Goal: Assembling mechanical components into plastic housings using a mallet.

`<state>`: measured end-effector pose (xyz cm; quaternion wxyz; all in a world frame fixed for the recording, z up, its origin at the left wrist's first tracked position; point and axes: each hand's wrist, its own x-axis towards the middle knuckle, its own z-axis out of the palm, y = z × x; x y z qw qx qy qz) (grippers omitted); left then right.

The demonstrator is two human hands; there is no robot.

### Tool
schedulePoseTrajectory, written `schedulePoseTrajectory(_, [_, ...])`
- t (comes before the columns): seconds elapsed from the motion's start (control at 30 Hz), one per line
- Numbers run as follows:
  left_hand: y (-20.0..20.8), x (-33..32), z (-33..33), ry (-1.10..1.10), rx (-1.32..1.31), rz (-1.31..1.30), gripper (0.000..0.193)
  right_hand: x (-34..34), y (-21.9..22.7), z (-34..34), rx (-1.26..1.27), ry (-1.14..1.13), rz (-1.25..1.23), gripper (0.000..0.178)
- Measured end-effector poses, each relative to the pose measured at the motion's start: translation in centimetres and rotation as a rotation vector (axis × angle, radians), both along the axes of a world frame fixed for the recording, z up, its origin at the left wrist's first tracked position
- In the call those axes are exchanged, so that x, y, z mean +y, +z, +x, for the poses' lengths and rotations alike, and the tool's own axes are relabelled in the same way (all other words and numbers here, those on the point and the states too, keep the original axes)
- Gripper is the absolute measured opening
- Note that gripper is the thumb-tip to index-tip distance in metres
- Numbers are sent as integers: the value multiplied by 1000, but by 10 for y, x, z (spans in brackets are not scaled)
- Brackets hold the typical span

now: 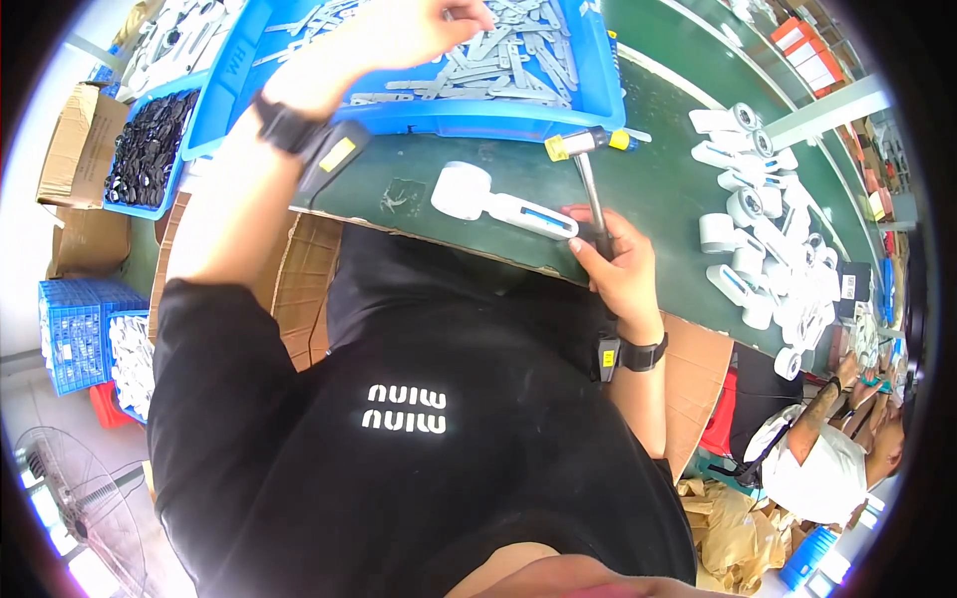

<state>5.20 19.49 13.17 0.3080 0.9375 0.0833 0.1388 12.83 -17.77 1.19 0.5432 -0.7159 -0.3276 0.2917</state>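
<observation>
My left hand (429, 32) reaches over the blue tray (399, 122), which holds many flat grey strips (498, 62). Its fingers are curled together, and the top edge of the picture cuts off part of it; whatever they pinch is too small to make out. My right hand (626, 261) is closed round the handle of a hammer (594, 189), whose pale yellow and black head points away from me. Thumb and fingers of that hand also touch the end of a white plastic part (518, 211), with a round head (463, 189) and a blue-lined slot, lying on the green table.
White plastic parts (763, 224) lie heaped on the table at the right. A blue bin of black pieces (150, 149) stands at the left, near cardboard boxes (85, 149). A yellow-and-blue tool (623, 140) lies by the tray. A person in white (817, 463) works at the far right.
</observation>
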Motion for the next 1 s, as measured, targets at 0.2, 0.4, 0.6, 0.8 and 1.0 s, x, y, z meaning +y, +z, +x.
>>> schedulePoseTrajectory(0.2, [-62, 60, 129, 245, 141, 395, 27, -6, -4, -1, 91, -60, 176, 26])
schedulePoseTrajectory(0.4, [-88, 57, 140, 280, 449, 471, 23, -6, -8, 8, 204, -72, 244, 18])
schedulePoseTrajectory(0.6, [-74, 38, 129, 283, 376, 196, 24, -6, -6, 8, 194, -63, 168, 14])
schedulePoseTrajectory(0.8, [7, 3, 82, -26, -210, -829, 11, -3, -13, 9, 188, -207, 107, 10])
schedulePoseTrajectory(1.0, [-12, -111, -17, -32, -167, -461, 12, 3, -2, -2, 282, -201, 229, 17])
